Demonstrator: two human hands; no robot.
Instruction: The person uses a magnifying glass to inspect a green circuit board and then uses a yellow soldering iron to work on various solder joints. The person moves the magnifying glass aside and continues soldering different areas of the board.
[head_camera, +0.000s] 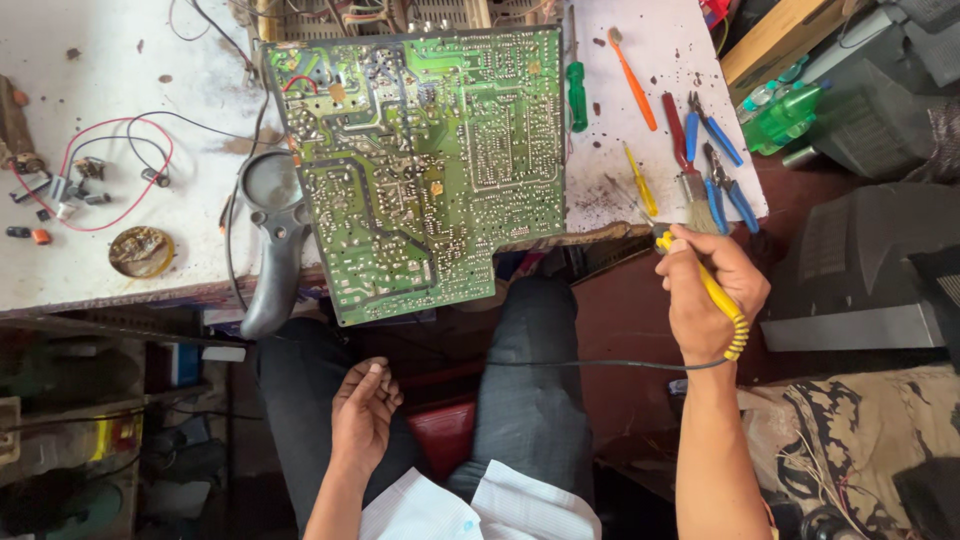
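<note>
The right hand (712, 290) grips a yellow soldering iron (700, 280) beside the worktop (120, 260) edge. The left hand (365, 410) rests loosely curled, holding nothing, on the thigh, near the green circuit board (425, 170).

Daylight bright, even, soft. White worktop (90, 260) near overexposed at top left and top right, surface detail washed out there. Green circuit board (420, 170) sharp, traces crisp, faint sheen on solder side, no hard glare. Shadows short, diffuse. Space under worktop edge dim; lower left corner murky, shelves hard to read. Right hand (712, 295) well lit, sharp. Left hand (365, 410) in shade over lap, slightly soft. Wide-angle stretch at frame edges, corners bowed. No motion blur.
</note>
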